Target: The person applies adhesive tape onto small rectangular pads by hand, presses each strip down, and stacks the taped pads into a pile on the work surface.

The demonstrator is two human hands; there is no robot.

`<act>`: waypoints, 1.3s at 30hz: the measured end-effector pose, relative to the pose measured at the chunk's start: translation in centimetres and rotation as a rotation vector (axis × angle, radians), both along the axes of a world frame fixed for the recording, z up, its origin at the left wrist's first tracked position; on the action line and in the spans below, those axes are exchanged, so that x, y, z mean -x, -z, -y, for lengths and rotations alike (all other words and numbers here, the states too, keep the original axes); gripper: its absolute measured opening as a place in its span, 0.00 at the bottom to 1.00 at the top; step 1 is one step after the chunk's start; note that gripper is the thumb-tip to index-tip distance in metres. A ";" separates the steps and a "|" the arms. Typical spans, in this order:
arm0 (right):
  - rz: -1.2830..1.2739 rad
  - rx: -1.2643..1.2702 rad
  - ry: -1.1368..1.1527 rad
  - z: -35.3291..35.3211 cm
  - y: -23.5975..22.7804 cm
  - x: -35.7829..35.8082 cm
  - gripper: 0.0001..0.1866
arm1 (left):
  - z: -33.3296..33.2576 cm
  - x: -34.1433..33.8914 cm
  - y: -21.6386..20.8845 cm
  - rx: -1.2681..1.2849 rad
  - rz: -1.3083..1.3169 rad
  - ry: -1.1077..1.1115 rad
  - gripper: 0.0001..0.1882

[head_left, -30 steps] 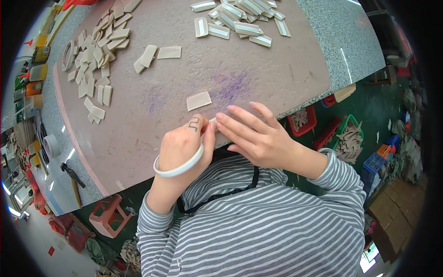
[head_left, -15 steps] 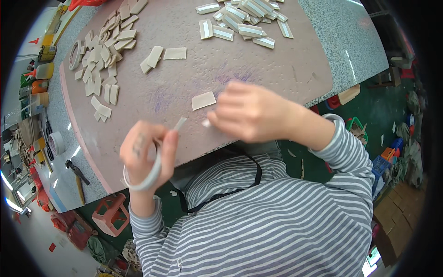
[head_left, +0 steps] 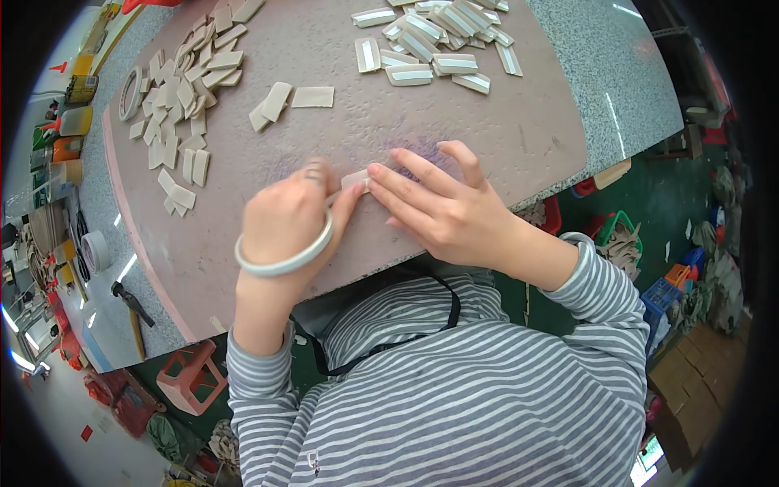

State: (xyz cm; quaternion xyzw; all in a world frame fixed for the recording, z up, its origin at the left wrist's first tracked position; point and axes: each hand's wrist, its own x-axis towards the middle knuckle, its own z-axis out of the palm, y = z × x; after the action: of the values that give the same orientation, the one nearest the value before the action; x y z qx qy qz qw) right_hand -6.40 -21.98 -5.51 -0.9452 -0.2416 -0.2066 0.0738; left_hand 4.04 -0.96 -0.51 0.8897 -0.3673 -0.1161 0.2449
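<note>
On the right, below the bench, a green basket holds a heap of beige scraps; near it is a red bin, mostly hidden behind the bench edge. A blue crate sits farther right; I can't make out its contents. At the far left, a yellow jar stands by an orange jar.

Half a second ago my hands were apart, the left with a white strip, the right bunched beside the piece. Now both meet at that piece, which lies flat on the mat before me. My right hand has its grip loose, fingers spread, fingertips on the piece's right end. My left hand, a white ring around it, has its thumb at the near edge; its fingers blur, so I can't tell what that grip holds.

Plain pieces are heaped far left on the mat, striped pieces far right. A hammer lies at the bench's left; a pink stool stands on the green floor.
</note>
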 end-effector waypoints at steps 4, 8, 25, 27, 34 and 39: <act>-0.028 -0.069 -0.007 -0.7 0.0 -0.5 0.21 | -2.4 -1.0 -0.9 0.009 0.263 0.085 0.14; 0.048 -0.010 -0.008 -1.6 0.0 -1.9 0.13 | -2.0 1.9 -3.0 0.228 0.250 0.320 0.13; -0.149 -0.412 -0.030 0.7 -0.9 -0.1 0.18 | 0.4 0.2 0.9 0.112 -0.276 -0.051 0.11; -0.099 -0.203 -0.006 0.2 -0.4 0.7 0.20 | 0.4 0.2 0.5 0.102 -0.235 -0.032 0.11; -0.005 0.088 0.020 -0.6 -0.4 -0.2 0.24 | -2.3 -0.5 -0.7 -0.016 0.257 0.170 0.13; -0.035 0.052 -0.105 0.2 -1.2 -3.3 0.15 | -0.7 -1.4 -1.7 0.153 0.217 0.407 0.11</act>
State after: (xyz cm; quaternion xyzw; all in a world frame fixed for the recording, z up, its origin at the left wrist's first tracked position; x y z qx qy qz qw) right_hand -3.15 -22.13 -4.30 -0.9363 -0.2949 -0.1795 0.0644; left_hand 5.49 -0.22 1.15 0.7835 -0.5711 -0.0385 0.2421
